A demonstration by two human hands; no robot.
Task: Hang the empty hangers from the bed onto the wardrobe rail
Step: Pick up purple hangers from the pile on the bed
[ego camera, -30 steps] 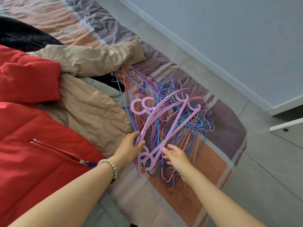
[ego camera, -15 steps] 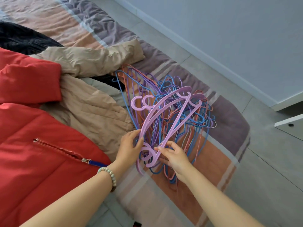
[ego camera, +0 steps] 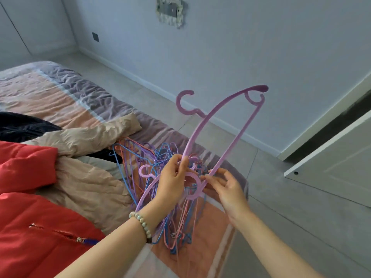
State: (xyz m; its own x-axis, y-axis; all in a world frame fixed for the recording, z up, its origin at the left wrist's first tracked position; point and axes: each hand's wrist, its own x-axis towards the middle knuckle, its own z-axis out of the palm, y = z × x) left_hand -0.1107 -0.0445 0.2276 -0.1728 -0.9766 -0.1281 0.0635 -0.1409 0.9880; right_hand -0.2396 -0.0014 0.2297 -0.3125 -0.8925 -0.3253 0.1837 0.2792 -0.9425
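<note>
A thick purple plastic hanger (ego camera: 202, 129) stands raised above the bed, its hook at upper left. My left hand (ego camera: 172, 179) pinches its lower end and my right hand (ego camera: 224, 183) holds the bottom bar beside it. A second purple hanger (ego camera: 145, 173) lies behind my left hand, on a tangled pile of thin blue, pink and purple wire hangers (ego camera: 136, 157) resting on the striped quilt (ego camera: 66, 97). The wardrobe rail is out of sight.
A red padded jacket (ego camera: 30, 227), a beige jacket (ego camera: 84, 177) and a dark garment (ego camera: 22, 127) lie on the bed to the left. Grey tiled floor (ego camera: 291, 217) runs along the right. A white door panel (ego camera: 337, 163) stands open at the right edge.
Both hands have lifted one purple hanger up off the pile and tilted it upright. The head view has swung upward, showing more wall and floor.
</note>
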